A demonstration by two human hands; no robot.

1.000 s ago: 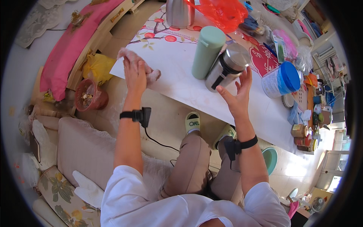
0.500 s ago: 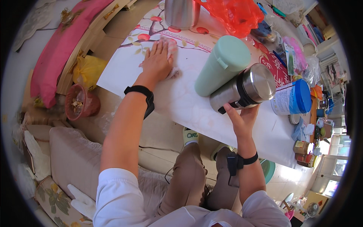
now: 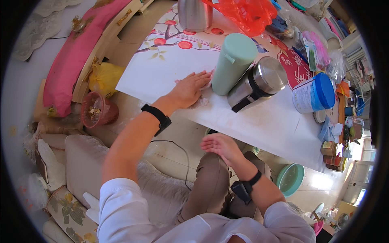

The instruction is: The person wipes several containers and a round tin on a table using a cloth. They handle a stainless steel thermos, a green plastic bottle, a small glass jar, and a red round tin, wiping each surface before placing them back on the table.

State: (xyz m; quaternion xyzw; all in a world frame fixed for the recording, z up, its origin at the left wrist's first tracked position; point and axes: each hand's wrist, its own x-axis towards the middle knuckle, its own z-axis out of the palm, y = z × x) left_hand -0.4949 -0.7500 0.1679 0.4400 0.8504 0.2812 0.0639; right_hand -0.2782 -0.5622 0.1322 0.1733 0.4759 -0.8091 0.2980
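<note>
My left hand (image 3: 188,90) lies palm down on the table, fingers stretched over a pinkish cloth (image 3: 199,103) that it holds against the tabletop. Mostly hidden under the palm, the cloth shows at the edges. Just beyond the fingertips stands a mint-green lidded tumbler (image 3: 234,62). Beside it is a stainless steel flask (image 3: 265,79) with a black band and handle. My right hand (image 3: 221,146) is off the table, above my knee, with nothing in it and its fingers extended. A white table covering (image 3: 150,77) with red fruit prints lies beneath.
A blue-lidded tub (image 3: 312,95) stands to the right. At the back are a steel container (image 3: 195,16) and a red plastic bag (image 3: 247,14). A pink waste bin (image 3: 101,109) stands on the floor at left, a green basin (image 3: 290,180) at right.
My left hand has slid the cloth rightward and nearer, up toward the tumbler. My right hand has let go of the steel flask and drawn back over my knee. The flask stays on the table.
</note>
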